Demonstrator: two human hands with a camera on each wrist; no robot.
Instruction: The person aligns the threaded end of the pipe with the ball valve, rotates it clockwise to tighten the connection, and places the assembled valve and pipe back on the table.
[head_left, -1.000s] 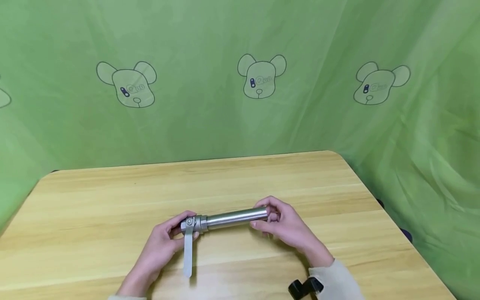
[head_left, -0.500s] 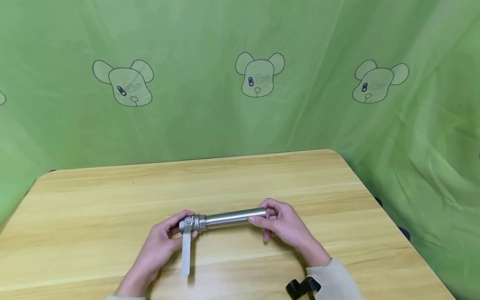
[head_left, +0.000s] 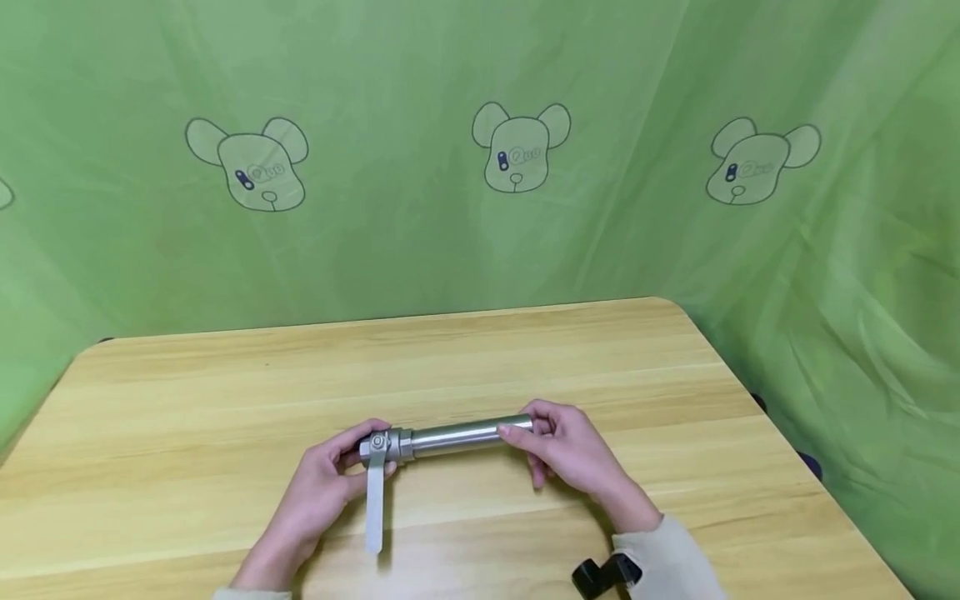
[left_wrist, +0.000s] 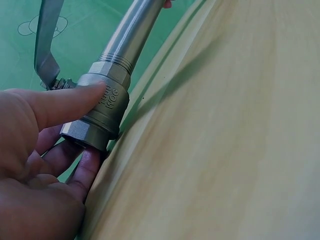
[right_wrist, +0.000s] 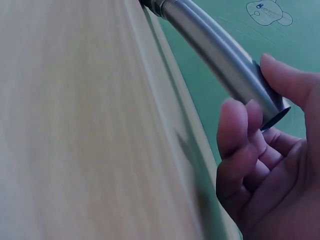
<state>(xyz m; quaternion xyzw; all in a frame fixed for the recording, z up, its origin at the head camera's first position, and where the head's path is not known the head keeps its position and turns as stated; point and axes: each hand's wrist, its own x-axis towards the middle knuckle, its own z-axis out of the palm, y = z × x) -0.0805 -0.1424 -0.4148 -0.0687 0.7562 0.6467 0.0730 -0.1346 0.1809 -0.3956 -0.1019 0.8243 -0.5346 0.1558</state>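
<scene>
A metal ball valve (head_left: 388, 447) with a long flat lever (head_left: 375, 508) is joined to a shiny steel pipe (head_left: 457, 436). My left hand (head_left: 318, 492) grips the valve body at its outer end, thumb on the near side. In the left wrist view the valve (left_wrist: 107, 100) carries raised lettering, and some pipe threads show beside its hex end. My right hand (head_left: 573, 450) holds the pipe's free end; in the right wrist view the thumb lies on the pipe (right_wrist: 220, 55) and curled fingers (right_wrist: 234, 125) sit against its other side. Pipe and valve are held above the table, tilted slightly up toward the right.
The wood-grain table (head_left: 225, 400) extends beyond both hands, with rounded far corners. Behind it and to the right hangs a green curtain (head_left: 397, 250) printed with bear heads. A black device (head_left: 606, 577) sits by the right sleeve (head_left: 667, 558).
My right thumb has shifted up onto the pipe's near side, and the fingers of that hand have changed their hold at its end. The left hand and the valve stay nearly still.
</scene>
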